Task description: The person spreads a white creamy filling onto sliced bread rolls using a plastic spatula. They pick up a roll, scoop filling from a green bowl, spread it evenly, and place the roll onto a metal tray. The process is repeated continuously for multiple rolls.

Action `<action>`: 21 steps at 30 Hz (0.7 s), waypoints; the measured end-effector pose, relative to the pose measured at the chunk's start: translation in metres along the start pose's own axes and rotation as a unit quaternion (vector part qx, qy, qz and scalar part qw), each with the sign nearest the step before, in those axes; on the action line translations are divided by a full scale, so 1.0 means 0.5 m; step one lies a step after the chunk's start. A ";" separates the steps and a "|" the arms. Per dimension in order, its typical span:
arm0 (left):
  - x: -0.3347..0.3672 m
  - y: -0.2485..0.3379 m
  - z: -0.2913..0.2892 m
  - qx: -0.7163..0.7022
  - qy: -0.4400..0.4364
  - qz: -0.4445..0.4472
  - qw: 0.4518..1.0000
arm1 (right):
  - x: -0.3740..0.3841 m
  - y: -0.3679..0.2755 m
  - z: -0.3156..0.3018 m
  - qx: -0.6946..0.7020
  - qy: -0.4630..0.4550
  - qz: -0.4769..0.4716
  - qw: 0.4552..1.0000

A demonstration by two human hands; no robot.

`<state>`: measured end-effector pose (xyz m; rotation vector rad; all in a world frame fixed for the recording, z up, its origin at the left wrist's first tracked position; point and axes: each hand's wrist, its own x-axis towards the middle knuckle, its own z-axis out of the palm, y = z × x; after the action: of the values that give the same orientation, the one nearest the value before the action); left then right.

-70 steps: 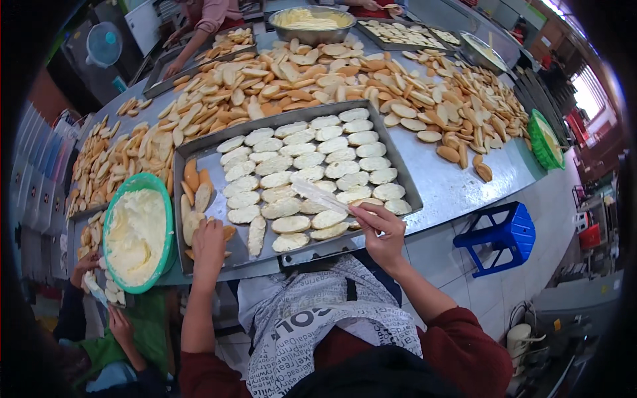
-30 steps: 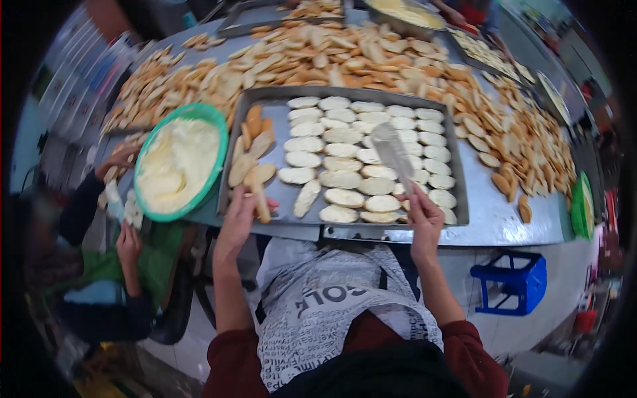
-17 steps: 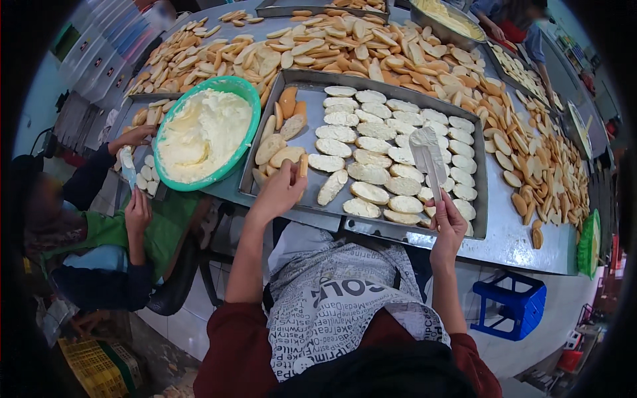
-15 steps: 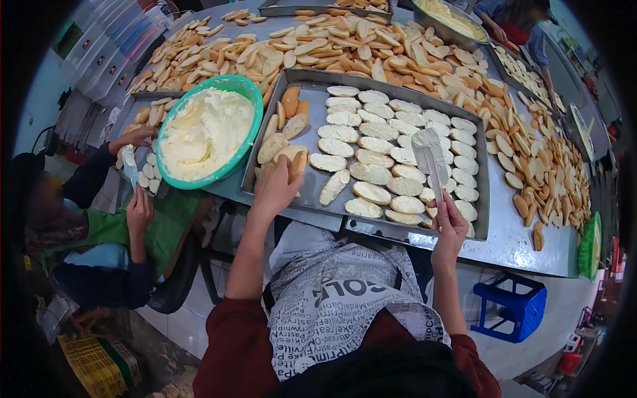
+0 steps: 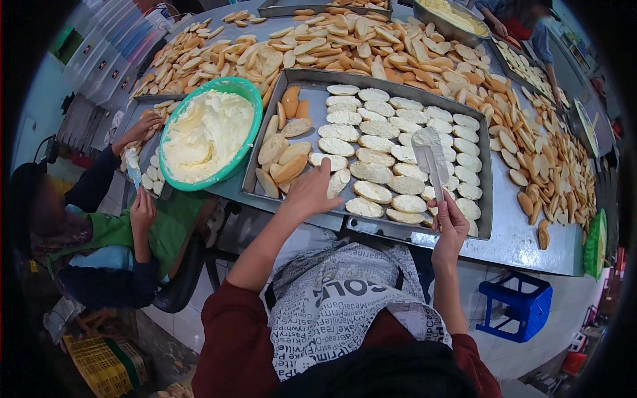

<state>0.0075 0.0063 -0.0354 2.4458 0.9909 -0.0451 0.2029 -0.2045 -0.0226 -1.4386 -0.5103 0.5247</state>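
My left hand [image 5: 308, 191] is over the left part of a metal tray [image 5: 490, 192], fingers apart. Between its forefinger and thumb lies a cream-covered bread slice [image 5: 338, 183]; whether they touch it I cannot tell. My right hand [image 5: 450, 229] grips the handle of a spatula [image 5: 431, 156], its wide blade smeared with cream and held above the tray. Rows of cream-topped slices [image 5: 375, 128] fill the middle and right of the tray. Plain oval bread pieces [image 5: 272, 150] are gathered along its left side.
A green bowl [image 5: 257, 106] of pale cream [image 5: 211, 132] stands left of the tray. Heaped bread pieces [image 5: 371, 43] cover the table behind and to the right. A co-worker [image 5: 106, 225] sits at left holding a spatula; another works far right. A blue stool [image 5: 516, 306] stands below the table edge.
My left hand has let go of a bread piece among the plain ones and moved right to the cream-topped slice. My right hand and the spatula have barely moved.
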 end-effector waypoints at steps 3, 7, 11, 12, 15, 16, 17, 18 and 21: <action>0.009 -0.001 -0.003 -0.001 -0.052 -0.012 0.999 | 0.001 0.001 -0.009 -0.003 0.011 0.005 1.000; 0.020 0.004 0.002 0.009 -0.047 -0.011 0.999 | 0.002 0.010 -0.017 0.009 0.016 0.020 1.000; 0.032 0.017 0.015 0.058 -0.058 -0.036 0.996 | -0.001 0.010 -0.011 0.016 0.013 0.026 0.999; 0.033 0.020 0.015 0.062 -0.065 -0.040 0.995 | 0.000 0.010 -0.012 0.017 0.013 0.025 0.999; 0.031 0.024 0.013 0.068 -0.068 -0.041 0.995 | 0.003 0.010 -0.017 0.020 0.012 0.023 0.999; 0.029 0.023 0.012 0.069 -0.065 -0.040 0.995 | 0.003 0.012 -0.020 0.021 0.012 0.023 0.999; 0.028 0.019 0.011 0.066 -0.052 -0.042 0.996 | 0.004 0.013 -0.022 0.021 0.013 0.024 0.999; 0.027 0.012 0.012 0.063 -0.038 -0.043 0.996 | 0.003 0.011 -0.022 0.021 0.014 0.025 0.999; 0.023 -0.014 0.011 0.042 -0.009 -0.051 0.998 | 0.001 0.007 -0.024 0.020 0.015 0.025 0.999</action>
<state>0.0122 0.0153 -0.0454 2.4641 1.1261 -0.1465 0.2106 -0.2132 -0.0272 -1.4212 -0.4392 0.5491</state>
